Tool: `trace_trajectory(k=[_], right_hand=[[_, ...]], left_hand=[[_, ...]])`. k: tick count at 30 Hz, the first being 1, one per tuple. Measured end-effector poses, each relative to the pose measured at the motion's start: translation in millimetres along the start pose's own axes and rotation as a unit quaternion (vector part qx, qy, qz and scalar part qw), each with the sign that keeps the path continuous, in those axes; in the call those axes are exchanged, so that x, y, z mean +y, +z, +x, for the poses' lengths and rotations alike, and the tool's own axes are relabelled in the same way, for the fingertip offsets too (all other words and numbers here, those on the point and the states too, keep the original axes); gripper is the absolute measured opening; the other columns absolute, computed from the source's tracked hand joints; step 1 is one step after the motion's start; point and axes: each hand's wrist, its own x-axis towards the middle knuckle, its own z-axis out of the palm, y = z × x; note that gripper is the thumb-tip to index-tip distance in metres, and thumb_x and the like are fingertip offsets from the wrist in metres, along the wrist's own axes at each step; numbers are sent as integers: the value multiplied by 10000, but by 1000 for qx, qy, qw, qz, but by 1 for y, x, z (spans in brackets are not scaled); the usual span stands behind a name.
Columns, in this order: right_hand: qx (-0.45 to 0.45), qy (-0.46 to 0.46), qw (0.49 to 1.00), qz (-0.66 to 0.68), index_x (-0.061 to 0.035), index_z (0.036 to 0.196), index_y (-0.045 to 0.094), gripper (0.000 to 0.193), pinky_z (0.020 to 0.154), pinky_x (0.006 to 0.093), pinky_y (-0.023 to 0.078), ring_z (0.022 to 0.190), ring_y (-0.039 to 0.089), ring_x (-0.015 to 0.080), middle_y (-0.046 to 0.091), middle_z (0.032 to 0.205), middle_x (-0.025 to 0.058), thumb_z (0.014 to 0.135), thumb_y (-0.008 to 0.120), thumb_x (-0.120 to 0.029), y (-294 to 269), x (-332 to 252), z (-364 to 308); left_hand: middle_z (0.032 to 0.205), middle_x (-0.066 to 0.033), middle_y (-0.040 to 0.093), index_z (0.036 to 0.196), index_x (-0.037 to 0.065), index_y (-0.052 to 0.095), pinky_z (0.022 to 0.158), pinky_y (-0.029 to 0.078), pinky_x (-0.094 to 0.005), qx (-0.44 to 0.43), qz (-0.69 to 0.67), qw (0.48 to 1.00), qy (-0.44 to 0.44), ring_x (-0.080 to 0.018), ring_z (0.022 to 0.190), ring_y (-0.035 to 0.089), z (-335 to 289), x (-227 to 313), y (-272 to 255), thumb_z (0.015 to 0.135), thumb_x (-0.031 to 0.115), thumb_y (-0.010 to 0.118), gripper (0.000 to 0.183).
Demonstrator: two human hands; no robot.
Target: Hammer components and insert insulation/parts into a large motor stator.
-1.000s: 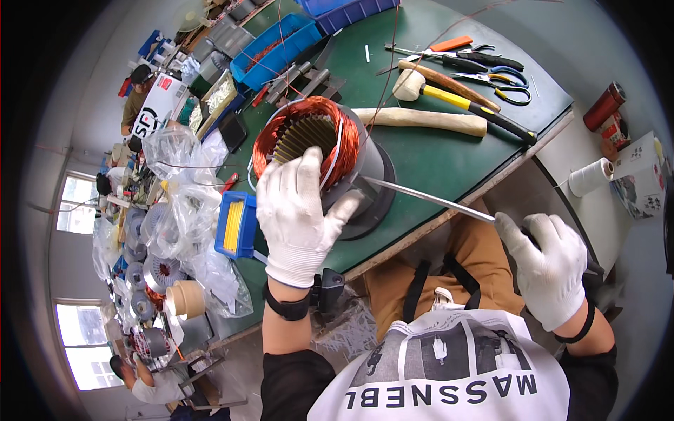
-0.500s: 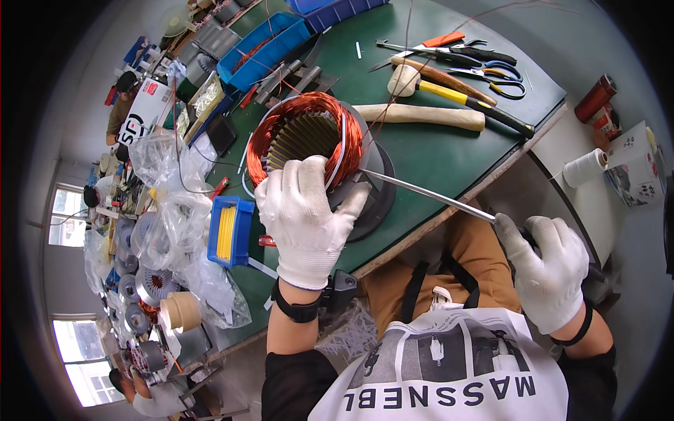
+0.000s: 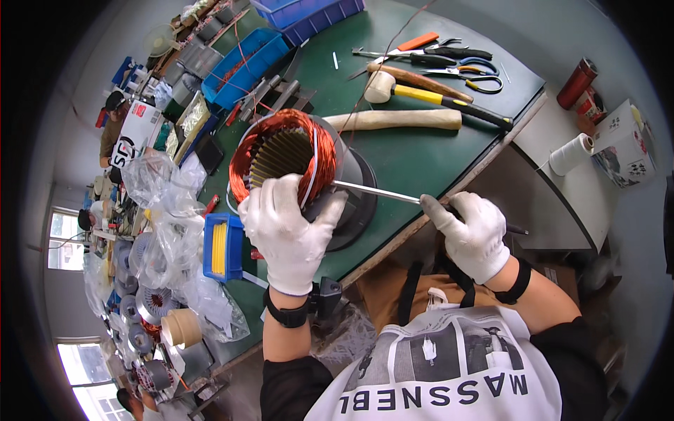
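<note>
A motor stator with red copper windings (image 3: 243, 158) stands on a dark round base (image 3: 361, 210) on the green bench. My left hand (image 3: 284, 235), in a white glove, has its fingers curled over the winding's near rim, the thumb out to the right. My gloved right hand (image 3: 472, 237) is closed round a long thin screwdriver, its metal shaft (image 3: 382, 192) pointing left. The shaft's far end meets the right side of the winding, where its tip is hidden. The dark handle end sticks out beyond my right hand. White strips or cord run round the coil.
Behind the stator lie a pale wooden stick (image 3: 400, 120), a yellow-and-black-handled mallet (image 3: 435, 99), pliers and scissors (image 3: 484, 83). Blue bins (image 3: 246, 67) stand at the far left. A small blue box with yellow strips (image 3: 223, 245) and plastic bags (image 3: 165, 203) lie left.
My right hand has moved left toward the stator, and less of the screwdriver's shaft shows between them. My left hand stays on the winding. The whole view has shifted slightly.
</note>
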Motion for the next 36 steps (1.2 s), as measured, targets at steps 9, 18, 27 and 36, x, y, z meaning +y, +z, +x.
trace_trajectory(k=[9, 18, 27, 36], right_hand=[[-69, 13, 994, -84, -166, 1122, 659, 454, 510, 306, 402, 620, 503, 177, 454, 707, 19, 672, 604, -138, -75, -2, -3], [-63, 8, 994, -90, -144, 1141, 652, 498, 519, 315, 404, 619, 496, 185, 462, 733, 35, 649, 617, -75, -84, -10, -1], [-60, -8, 993, -97, -132, 1073, 682, 438, 501, 310, 390, 608, 488, 175, 465, 721, 25, 643, 615, -88, -87, -14, 3], [-42, -61, 992, -105, -111, 948, 668, 254, 501, 285, 457, 598, 558, 177, 511, 690, 29, 711, 604, -178, -55, -16, 35]], left_hand=[[824, -111, 585, 893, 49, 584, 802, 403, -431, -64, -56, 996, 4, -321, 809, 550, 1, -13, -21, 618, 266, 804, 413], [821, -97, 601, 910, 50, 610, 806, 392, -411, -46, -2, 999, 5, -301, 788, 563, 1, -1, -10, 718, 317, 740, 354], [811, -88, 598, 897, 59, 609, 796, 386, -404, -25, -2, 1000, -8, -290, 784, 562, -1, 0, -7, 710, 312, 747, 344], [815, -108, 588, 898, 45, 608, 761, 399, -406, -1, -36, 999, 13, -322, 785, 547, -3, 1, -6, 670, 267, 789, 367]])
